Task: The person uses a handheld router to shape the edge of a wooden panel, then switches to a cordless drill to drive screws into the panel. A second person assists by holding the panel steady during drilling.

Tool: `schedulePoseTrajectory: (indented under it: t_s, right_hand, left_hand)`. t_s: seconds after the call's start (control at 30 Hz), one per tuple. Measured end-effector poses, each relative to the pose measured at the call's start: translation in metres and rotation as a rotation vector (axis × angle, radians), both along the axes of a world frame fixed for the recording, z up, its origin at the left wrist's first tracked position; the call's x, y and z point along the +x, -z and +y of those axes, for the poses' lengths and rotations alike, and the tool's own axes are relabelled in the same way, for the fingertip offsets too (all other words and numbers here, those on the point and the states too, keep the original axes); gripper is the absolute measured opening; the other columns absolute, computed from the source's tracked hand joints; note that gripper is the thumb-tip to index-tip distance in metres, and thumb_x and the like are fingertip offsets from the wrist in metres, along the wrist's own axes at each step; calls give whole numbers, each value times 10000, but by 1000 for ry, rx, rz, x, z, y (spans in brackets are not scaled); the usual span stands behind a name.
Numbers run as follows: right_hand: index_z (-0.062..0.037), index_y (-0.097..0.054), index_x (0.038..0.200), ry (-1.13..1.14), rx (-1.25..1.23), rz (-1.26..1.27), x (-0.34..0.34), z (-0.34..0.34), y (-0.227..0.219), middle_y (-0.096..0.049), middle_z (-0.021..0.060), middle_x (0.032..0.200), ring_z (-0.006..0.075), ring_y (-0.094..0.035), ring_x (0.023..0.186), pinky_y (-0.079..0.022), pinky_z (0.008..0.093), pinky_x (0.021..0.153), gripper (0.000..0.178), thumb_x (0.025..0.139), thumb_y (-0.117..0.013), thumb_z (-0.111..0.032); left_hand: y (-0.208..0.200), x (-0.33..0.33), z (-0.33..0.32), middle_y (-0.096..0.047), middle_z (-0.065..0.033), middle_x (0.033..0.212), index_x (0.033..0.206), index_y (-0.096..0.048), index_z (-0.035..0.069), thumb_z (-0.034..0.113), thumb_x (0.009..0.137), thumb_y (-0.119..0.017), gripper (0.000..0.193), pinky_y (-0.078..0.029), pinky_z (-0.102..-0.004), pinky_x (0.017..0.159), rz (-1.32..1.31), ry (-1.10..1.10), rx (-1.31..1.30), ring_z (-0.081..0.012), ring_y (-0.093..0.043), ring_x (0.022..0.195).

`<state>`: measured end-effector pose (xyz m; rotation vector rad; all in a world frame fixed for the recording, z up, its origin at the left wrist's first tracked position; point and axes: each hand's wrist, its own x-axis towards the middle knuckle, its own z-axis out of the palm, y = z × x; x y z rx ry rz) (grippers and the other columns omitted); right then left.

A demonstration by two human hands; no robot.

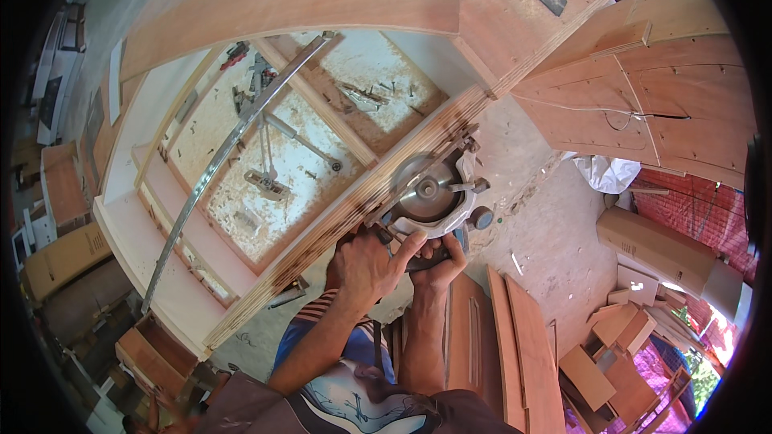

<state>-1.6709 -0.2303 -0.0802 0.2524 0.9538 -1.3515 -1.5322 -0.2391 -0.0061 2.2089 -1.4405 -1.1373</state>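
Note:
A circular saw [438, 225] lies over the near edge of a wooden cabinet frame [265, 273], its round metal blade [427, 198] facing up and its pale guard curving round the right side. My left hand [366, 264] is closed at the saw's near left, against the layered plywood edge; part of its fingers is hidden. My right hand [438, 264] wraps round the saw body below the guard, thumbs of both hands close together. Whether the blade touches the wood I cannot tell.
Inside the frame lie a hammer [267, 183], loose screws and sawdust. A long metal strip [233, 145] spans it. Boards [527, 337] stand at my right, beyond them cardboard boxes [655, 241] and wood offcuts [615, 366]. Another person's hands [165, 410] show at lower left.

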Motion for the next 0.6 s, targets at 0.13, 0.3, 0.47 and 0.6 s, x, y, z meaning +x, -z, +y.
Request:
schedulePoseTrajectory:
  t_s: [0.13,0.3,0.47,0.6]
  right_hand:
    - [-94,-545,838,18,-25,-22,-2,-4,0,-533,20,716,157,-495,612,-431,340,601,262,1033,-514,-266]
    - [-92,-545,842,-11,-3,14,-4,-7,-1,-532,21,704,157,-493,610,-414,340,598,256,1029,-522,-265]
    - [-93,-542,845,-15,-10,20,-8,-15,-3,-531,20,712,154,-486,613,-408,341,604,251,1029,-520,-261]
    - [-97,-532,840,-7,-9,-3,-13,-23,-5,-527,17,721,150,-485,624,-410,338,612,250,1032,-517,-256]
  left_hand:
    - [1,-3,-3,-770,-275,949,1187,-739,-15,781,946,-594,843,-597,-559,811,1,-5,-17,-476,-763,875]
    - [1,-5,-6,-775,-269,966,1179,-745,-10,776,945,-602,833,-596,-557,816,-4,-14,-14,-469,-765,889]
    - [3,-10,-11,-781,-257,963,1162,-746,-18,768,944,-614,827,-597,-550,815,18,-29,-17,-459,-767,883]
    - [7,-15,-18,-782,-253,960,1146,-746,-23,770,946,-611,829,-597,-549,815,-61,8,59,-455,-768,884]
